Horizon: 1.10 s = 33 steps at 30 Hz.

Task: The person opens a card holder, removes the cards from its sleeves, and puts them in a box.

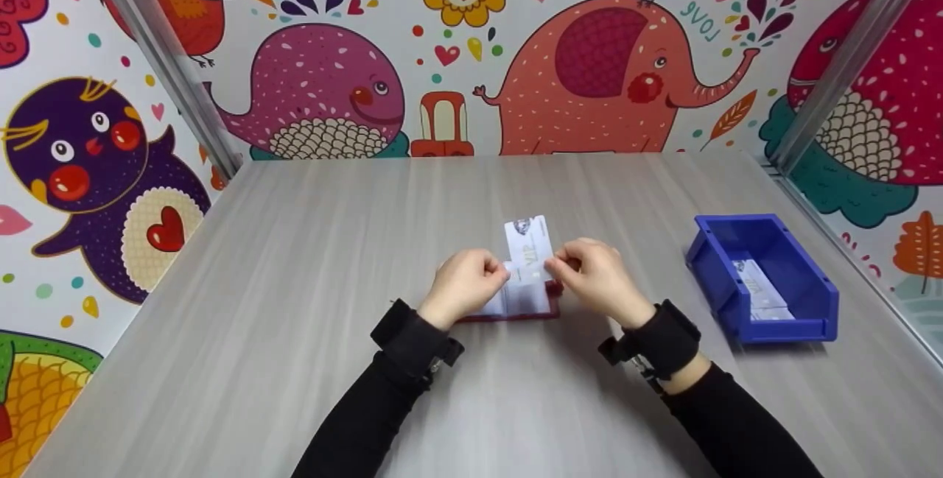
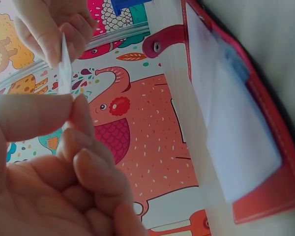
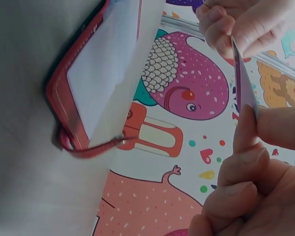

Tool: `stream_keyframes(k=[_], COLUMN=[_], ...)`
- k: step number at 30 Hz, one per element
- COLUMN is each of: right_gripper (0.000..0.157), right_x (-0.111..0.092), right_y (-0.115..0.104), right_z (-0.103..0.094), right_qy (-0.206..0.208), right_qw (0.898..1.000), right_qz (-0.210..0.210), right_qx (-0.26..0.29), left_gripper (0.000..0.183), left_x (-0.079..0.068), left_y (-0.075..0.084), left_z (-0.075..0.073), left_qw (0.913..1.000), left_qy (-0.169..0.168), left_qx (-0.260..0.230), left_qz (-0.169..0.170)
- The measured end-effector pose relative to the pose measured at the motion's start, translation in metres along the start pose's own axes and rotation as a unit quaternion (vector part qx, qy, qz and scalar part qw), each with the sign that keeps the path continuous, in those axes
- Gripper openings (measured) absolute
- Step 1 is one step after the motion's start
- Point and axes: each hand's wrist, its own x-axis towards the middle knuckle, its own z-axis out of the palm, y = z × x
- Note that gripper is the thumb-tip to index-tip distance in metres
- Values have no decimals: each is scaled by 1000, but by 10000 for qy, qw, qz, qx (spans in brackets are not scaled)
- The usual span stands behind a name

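Note:
A white card marked VIP (image 1: pixel 528 244) is held between both hands above an open red card holder (image 1: pixel 530 303). My left hand (image 1: pixel 468 280) pinches one edge of the card between thumb and forefinger. On the opposite side, my right hand (image 1: pixel 595 275) pinches it the same way. From the right wrist view the card (image 3: pixel 245 86) appears nearly edge-on, its ends hidden by fingertips. The holder lies spread on the table with pale sleeves (image 2: pixel 236 132) inside. Its red strap with a metal snap (image 2: pixel 162 42) sticks out to one side.
A blue plastic bin (image 1: pixel 784 329) stands on the table to the right, with several white cards (image 1: pixel 762 290) lying in it. The grey wood-grain table (image 1: pixel 317 242) is bounded by printed cartoon panels (image 1: pixel 589 80) at the back and sides, with metal posts (image 1: pixel 162 58) at the corners.

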Motion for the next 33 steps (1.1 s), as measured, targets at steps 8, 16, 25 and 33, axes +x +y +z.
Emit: stream_keyframes(k=[8, 16, 25, 33], right_gripper=[15, 14, 24, 36], right_x=[-2, -10, -21, -32], right_y=[7, 18, 30, 45], right_z=[-23, -64, -108, -140], right_qy=[-41, -81, 6, -4], right_qw=[9997, 9978, 9941, 9883], right_qz=[246, 634, 954, 1446], right_qx=[11, -161, -516, -477], left_gripper=[24, 23, 23, 21], left_x=[0, -1, 0, 0], left_y=[-13, -29, -45, -51], left_z=[0, -2, -2, -2], left_qw=[9987, 9926, 9811, 9755], left_qy=[283, 316, 39, -257], left_qx=[406, 948, 1462, 1662], left_qz=[-75, -688, -1263, -1417])
